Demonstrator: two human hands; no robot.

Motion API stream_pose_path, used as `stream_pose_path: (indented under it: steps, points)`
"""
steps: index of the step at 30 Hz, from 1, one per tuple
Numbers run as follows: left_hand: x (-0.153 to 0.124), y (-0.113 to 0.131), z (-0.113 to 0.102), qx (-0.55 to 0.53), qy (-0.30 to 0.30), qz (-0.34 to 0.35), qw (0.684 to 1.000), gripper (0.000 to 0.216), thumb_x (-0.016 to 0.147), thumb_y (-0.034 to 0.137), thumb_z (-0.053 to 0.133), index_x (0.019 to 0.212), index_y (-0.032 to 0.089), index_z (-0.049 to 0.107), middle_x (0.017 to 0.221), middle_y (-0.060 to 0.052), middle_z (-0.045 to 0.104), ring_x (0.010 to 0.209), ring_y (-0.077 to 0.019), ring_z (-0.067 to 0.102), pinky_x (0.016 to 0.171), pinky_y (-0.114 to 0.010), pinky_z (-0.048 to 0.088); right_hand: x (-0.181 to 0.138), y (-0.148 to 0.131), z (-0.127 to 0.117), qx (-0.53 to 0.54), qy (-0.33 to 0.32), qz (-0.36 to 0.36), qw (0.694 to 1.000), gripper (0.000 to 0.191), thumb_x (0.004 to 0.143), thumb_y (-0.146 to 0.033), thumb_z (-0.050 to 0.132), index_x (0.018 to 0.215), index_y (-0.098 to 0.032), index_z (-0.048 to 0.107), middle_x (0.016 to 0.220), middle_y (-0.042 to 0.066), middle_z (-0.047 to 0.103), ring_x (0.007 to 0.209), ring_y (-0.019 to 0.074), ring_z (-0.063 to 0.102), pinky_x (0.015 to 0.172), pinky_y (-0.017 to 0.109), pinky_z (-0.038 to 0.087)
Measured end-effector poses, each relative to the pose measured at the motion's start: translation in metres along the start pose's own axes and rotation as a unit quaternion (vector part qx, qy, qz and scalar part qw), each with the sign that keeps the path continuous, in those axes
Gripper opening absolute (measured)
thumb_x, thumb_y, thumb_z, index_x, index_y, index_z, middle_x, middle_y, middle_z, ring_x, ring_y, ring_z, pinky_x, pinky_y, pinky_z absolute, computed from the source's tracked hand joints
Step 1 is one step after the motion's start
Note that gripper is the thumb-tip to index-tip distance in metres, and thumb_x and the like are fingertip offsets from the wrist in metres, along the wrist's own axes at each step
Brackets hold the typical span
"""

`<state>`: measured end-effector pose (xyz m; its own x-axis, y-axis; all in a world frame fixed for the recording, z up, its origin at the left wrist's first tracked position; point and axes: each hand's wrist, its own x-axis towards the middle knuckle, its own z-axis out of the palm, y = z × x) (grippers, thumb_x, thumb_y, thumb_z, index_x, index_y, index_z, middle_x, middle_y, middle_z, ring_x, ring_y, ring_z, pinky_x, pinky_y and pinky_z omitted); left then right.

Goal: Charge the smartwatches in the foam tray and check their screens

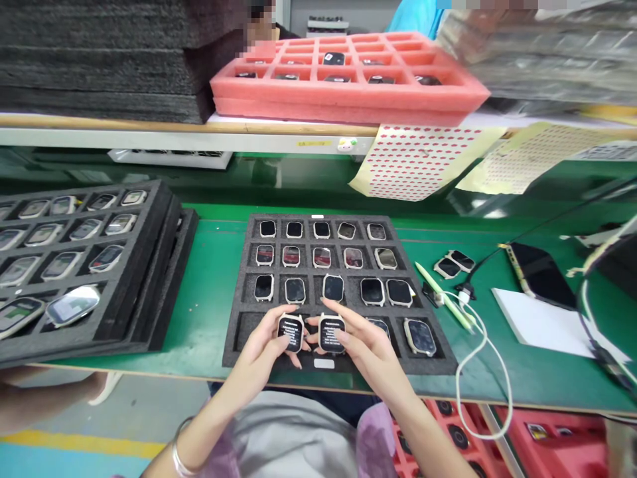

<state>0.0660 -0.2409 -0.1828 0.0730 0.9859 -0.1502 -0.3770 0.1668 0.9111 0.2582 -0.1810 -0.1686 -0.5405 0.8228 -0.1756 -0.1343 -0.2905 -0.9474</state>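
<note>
My left hand (269,336) grips a smartwatch case (290,332) without a strap, its thumb on the lit screen, which shows lines of white text. A second watch case (331,333) with similar text is in my right hand (362,336), the thumb across its right side. Both watches are side by side above the front row of a dark foam tray (243,292). Rows of similar watches with dark screens sit in the tray's compartments, among them one at the front right (419,336). My hands cover part of the front row.
Stacked foam trays of watches (164,279) stand at left. To the right lie two loose watches (454,263), a green pen (442,295), a white cable (485,332), a phone (542,273) and white paper (537,325). A pink foam tray (348,106) rests on the shelf above.
</note>
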Motion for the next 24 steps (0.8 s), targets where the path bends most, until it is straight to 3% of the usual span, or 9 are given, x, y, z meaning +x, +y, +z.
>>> stream_pose_path:
  steps: [5,10,13,15,20,22,24]
  points:
    - [-0.002,0.005,0.002,-0.004,-0.006,0.003,1.000,0.038,0.090,0.023,0.050,0.127,0.021,0.047,0.100,-0.006,0.060,0.075,-0.0170,0.059,0.068,-0.031,0.053,-0.004,-0.005,0.010,-0.040,0.021,-0.014,0.999,0.048,0.087,-0.026,0.063,0.133,-0.025,0.049,0.120,0.008,0.066,0.106,0.0241,0.064,0.096,0.043,0.051]
    - [-0.009,0.010,-0.006,-0.023,0.001,-0.004,1.000,0.041,0.089,0.024,0.052,0.129,0.020,0.046,0.107,-0.010,0.060,0.093,-0.0245,0.061,0.072,-0.034,0.054,-0.004,-0.005,0.009,-0.066,-0.061,-0.027,0.996,0.075,0.082,-0.019,0.067,0.146,-0.027,0.027,0.134,0.011,0.054,0.112,0.0235,0.061,0.095,0.039,0.052]
    - [-0.012,0.014,-0.013,-0.022,0.011,0.004,1.000,0.041,0.089,0.025,0.053,0.129,0.020,0.045,0.111,-0.011,0.060,0.099,-0.0266,0.060,0.072,-0.033,0.055,0.003,-0.001,0.011,-0.170,-0.100,-0.047,0.979,0.070,0.085,-0.017,0.062,0.145,-0.025,0.027,0.127,0.011,0.058,0.107,0.0227,0.063,0.090,0.037,0.055]
    - [-0.014,0.018,-0.016,-0.013,0.011,0.012,1.000,0.040,0.089,0.026,0.055,0.128,0.021,0.046,0.111,-0.011,0.061,0.098,-0.0256,0.061,0.072,-0.032,0.055,0.010,0.000,0.016,-0.296,-0.105,-0.097,0.945,0.064,0.083,-0.015,0.061,0.141,-0.024,0.035,0.126,0.011,0.059,0.111,0.0239,0.061,0.095,0.040,0.052]
    - [-0.017,0.026,-0.019,0.005,0.020,0.014,1.000,0.036,0.090,0.029,0.057,0.124,0.020,0.049,0.104,-0.010,0.065,0.089,-0.0213,0.065,0.068,-0.027,0.056,0.021,-0.003,0.028,-0.549,-0.100,-0.248,0.792,0.061,0.081,-0.029,0.066,0.137,-0.020,0.043,0.138,0.016,0.048,0.127,0.0334,0.042,0.101,0.054,0.041]
    - [-0.016,0.027,-0.020,0.000,0.027,0.015,1.000,0.036,0.089,0.029,0.059,0.122,0.018,0.050,0.101,-0.010,0.066,0.086,-0.0209,0.065,0.066,-0.027,0.057,0.022,-0.005,0.024,-0.582,-0.085,-0.274,0.761,0.062,0.081,-0.039,0.067,0.136,-0.020,0.044,0.135,0.018,0.049,0.124,0.0352,0.043,0.098,0.057,0.042]
    - [-0.016,0.026,-0.021,-0.010,0.034,0.017,0.999,0.037,0.087,0.030,0.061,0.120,0.017,0.051,0.098,-0.010,0.066,0.084,-0.0206,0.065,0.062,-0.027,0.057,0.020,-0.006,0.014,-0.580,-0.070,-0.282,0.761,0.054,0.084,-0.039,0.063,0.133,-0.022,0.047,0.128,0.015,0.055,0.117,0.0322,0.049,0.094,0.053,0.045]
